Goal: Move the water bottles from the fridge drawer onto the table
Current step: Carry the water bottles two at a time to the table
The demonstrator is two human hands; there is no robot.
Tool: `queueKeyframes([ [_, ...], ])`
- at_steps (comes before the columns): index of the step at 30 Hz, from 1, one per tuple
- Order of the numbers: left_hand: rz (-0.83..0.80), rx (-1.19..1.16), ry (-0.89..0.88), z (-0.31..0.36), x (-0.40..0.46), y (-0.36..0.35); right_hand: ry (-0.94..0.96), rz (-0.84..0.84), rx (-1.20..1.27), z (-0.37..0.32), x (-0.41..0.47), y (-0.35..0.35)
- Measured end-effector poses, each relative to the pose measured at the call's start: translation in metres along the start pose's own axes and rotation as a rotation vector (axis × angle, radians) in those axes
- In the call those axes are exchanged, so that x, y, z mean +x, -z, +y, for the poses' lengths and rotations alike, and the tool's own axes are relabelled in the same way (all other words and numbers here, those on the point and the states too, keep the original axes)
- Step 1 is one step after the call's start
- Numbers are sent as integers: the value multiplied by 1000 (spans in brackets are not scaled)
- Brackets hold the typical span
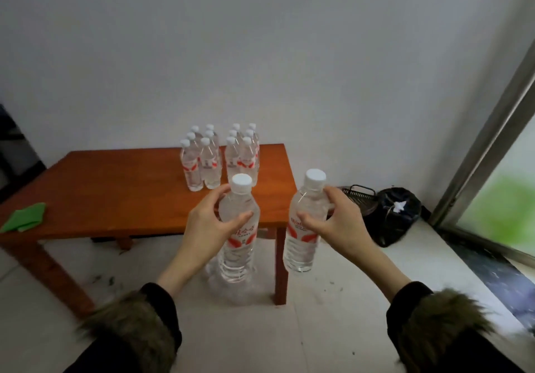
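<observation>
Now: both hands hold bottles | left hand (207, 222), left bottle (238, 245) | right hand (335, 222), right bottle (302, 239) | bottle cluster (220, 158) on table (115, 196)

clear bottles (220, 158) with white caps and red-white labels, reddish-brown worktop (115, 199), green cloth (26, 216), black bag (396, 216)

Left hand (207, 225) and right hand (337, 222) bare. Both arms in black sleeves (130, 349) with shaggy brown-olive fur cuffs (443, 314). No rings, watch or gloves visible.
</observation>
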State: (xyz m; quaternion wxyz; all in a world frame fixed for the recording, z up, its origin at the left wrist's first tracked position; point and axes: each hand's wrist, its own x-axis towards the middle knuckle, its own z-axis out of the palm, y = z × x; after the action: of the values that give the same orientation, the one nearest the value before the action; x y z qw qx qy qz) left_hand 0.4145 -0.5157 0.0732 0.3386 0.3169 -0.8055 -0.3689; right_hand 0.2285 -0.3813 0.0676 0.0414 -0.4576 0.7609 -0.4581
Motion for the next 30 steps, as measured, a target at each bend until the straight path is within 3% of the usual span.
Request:
queueKeyframes([
  [8,24,93,224,-91,79,30,19,-221,-18,14,98,-107],
  [19,13,118,384,-179,209,50,69,-413,-66,33,230,-225],
  [30,-169,104,465,-280,306,62,-34,-484,-121,45,315,-333],
])
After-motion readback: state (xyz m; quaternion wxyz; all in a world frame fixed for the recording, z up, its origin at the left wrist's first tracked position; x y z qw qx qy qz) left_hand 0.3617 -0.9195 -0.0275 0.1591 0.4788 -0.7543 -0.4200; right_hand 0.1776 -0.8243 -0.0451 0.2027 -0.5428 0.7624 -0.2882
